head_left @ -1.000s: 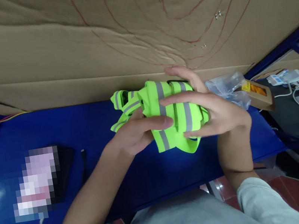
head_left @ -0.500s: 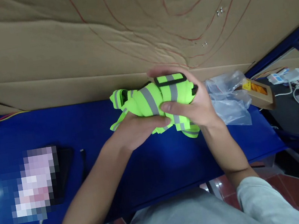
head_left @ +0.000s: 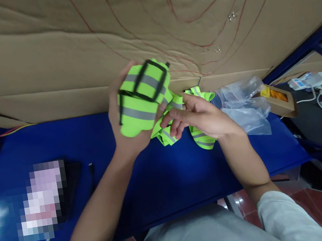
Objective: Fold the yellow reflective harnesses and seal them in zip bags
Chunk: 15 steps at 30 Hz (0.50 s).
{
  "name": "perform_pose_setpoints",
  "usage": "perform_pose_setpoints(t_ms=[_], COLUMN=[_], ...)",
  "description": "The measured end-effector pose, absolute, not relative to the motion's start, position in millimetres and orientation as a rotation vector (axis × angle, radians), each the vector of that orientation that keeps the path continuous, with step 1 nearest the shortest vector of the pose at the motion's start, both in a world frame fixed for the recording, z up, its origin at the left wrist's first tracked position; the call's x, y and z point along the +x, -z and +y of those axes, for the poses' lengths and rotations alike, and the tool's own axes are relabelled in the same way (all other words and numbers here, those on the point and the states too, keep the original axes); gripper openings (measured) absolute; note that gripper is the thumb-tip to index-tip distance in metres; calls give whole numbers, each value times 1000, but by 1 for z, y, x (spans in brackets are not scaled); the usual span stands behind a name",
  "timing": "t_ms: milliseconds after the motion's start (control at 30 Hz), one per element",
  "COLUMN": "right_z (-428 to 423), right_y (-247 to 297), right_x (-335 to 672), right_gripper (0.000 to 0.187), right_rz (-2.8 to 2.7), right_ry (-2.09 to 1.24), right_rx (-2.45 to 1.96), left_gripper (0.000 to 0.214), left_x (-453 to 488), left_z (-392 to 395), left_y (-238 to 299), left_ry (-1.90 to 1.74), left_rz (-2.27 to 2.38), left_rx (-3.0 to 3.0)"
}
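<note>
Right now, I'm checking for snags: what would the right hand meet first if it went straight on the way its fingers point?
Probably the fluorescent reflective webbing bunched beside the left hand; depth is unclear, so the right hand may already touch it.

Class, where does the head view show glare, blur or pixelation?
Head view: glare whitens the blue table at far left; head view: the neon bundle in the left hand looks slightly blurred; head view: coarse pixels mask a flat item.

Grey-striped neon-green straps [head_left: 138,114], blue tabletop [head_left: 171,184], red-lined cardboard [head_left: 47,57]
</note>
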State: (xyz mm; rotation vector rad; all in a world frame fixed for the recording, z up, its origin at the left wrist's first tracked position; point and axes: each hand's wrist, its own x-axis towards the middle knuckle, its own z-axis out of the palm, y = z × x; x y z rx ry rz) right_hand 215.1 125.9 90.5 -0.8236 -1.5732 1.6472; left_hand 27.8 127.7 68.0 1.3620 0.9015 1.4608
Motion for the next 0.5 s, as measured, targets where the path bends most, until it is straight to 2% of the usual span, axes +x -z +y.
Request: perform_pose_setpoints(t_ms=[133,233,367,500], right_z=[128,127,123,125], right_y=[-88,-86,-83,-73], right_x=[217,223,216,200], right_gripper=[46,51,49,50], right_rz=[-1614,-1666,-1431,-1261], right_ry=[-1596,-1586,-1638,-1583], right_rx=[-766,-743,-815,-900], left_gripper=[77,76,72,81], left_x=[19,18,18,11], left_z=[133,134,138,144], left_y=[-63,-62,-61,-63], left_ry=[-1622,-1504,-1321,-1206], left_rz=[834,774,713,635], left_rx=[1880,1901,2021,2192])
